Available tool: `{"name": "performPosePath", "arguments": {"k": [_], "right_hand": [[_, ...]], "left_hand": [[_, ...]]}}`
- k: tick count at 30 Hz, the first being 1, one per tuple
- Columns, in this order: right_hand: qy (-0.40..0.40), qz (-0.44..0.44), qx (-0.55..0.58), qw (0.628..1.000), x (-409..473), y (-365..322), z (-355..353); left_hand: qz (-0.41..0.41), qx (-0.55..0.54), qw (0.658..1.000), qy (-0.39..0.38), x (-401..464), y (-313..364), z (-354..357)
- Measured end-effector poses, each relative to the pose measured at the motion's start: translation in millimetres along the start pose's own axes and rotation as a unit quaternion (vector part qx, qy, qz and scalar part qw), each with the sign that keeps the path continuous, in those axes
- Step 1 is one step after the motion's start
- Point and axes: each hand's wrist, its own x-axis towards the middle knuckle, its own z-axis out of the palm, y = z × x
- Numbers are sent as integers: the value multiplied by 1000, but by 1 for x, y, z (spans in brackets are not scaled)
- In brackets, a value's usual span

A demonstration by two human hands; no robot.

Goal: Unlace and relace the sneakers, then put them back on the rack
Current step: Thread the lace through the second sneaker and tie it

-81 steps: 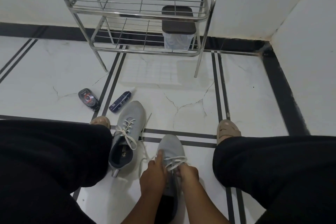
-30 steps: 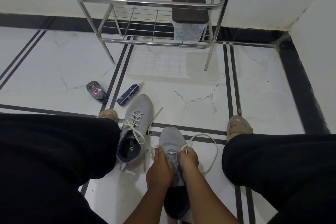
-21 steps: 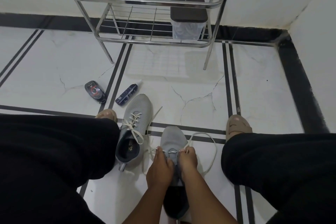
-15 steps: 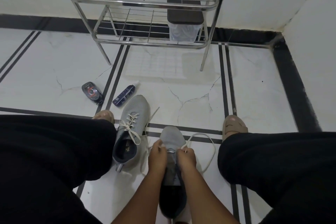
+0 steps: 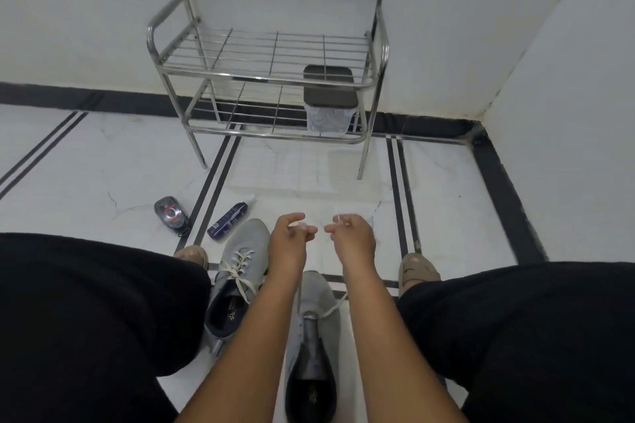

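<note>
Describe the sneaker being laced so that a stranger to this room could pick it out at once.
Start at the steel rack against the wall and come down the floor to the two grey sneakers between the person's knees. It is the right sneaker, nearer the camera, between the forearms. Unlike the left sneaker, fully laced, its tongue is bare and its lace runs up to both hands.

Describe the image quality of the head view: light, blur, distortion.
Head view: soft, even indoor light with a faint shadow under the rack; wide-angle bending curves the floor stripes and walls; both the left hand and right hand are slightly motion-blurred, so the lace ends are hard to see.
</note>
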Motion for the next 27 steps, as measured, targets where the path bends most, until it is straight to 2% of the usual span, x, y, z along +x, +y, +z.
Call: {"name": "performPosePath", "arguments": {"k": [2, 5, 9, 12, 15, 20, 23, 27], "right_hand": [[1, -57, -4, 998, -5, -36, -11], [-14, -138, -88, 986, -12, -85, -28], [-42, -224, -300, 926, -25, -156, -54], [-51, -270, -352, 895, -41, -205, -73], [-59, -293, -312, 902, -52, -225, -84], [-79, -275, -173, 943, -51, -217, -85], [-88, -291, -113, 946, -54, -222, -85], [-75, -322, -61, 942, -59, -229, -86]], "left_hand": [[14, -17, 1000, -15, 1, 31, -2], [8, 8, 999, -53, 6, 79, -9], [-34, 6, 994, -104, 17, 141, -24], [-25, 20, 987, -155, 18, 180, -35], [-24, 6, 987, -160, 19, 202, -43], [-21, -52, 983, -174, 14, 213, -53], [-18, -118, 980, -159, 8, 213, -50], [49, -130, 980, -144, -1, 221, -45]]}}
